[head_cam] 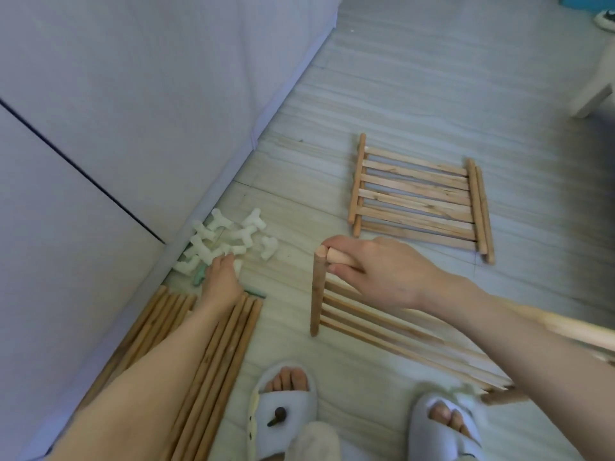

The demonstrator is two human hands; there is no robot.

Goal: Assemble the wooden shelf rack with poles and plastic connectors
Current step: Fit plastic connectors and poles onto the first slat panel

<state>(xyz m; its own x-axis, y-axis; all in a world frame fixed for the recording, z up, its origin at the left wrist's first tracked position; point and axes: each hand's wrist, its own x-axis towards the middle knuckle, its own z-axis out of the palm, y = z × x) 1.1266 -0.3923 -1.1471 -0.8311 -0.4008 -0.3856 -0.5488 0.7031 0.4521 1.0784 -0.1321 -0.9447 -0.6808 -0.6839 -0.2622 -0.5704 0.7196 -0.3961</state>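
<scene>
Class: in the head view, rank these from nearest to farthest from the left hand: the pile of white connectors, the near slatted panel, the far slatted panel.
From the left hand:
1. Pile of white connectors, at its fingertips.
2. Near slatted panel, to its right.
3. Far slatted panel, beyond, upper right.

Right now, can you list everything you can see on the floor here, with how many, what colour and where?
Plastic connectors: a pile, too jumbled to count, white, by the wall at left.
Wooden poles: a bundle, light brown, lower left along the wall.
Far slatted shelf panel: one, light wood, flat on the floor at upper right.
Near slatted shelf panel: one, light wood, centre, under the right arm.
Slippers: two, pale grey, bottom edge.
Left hand: reaching into the connectors.
Right hand: gripping the near panel's end rail.
</scene>
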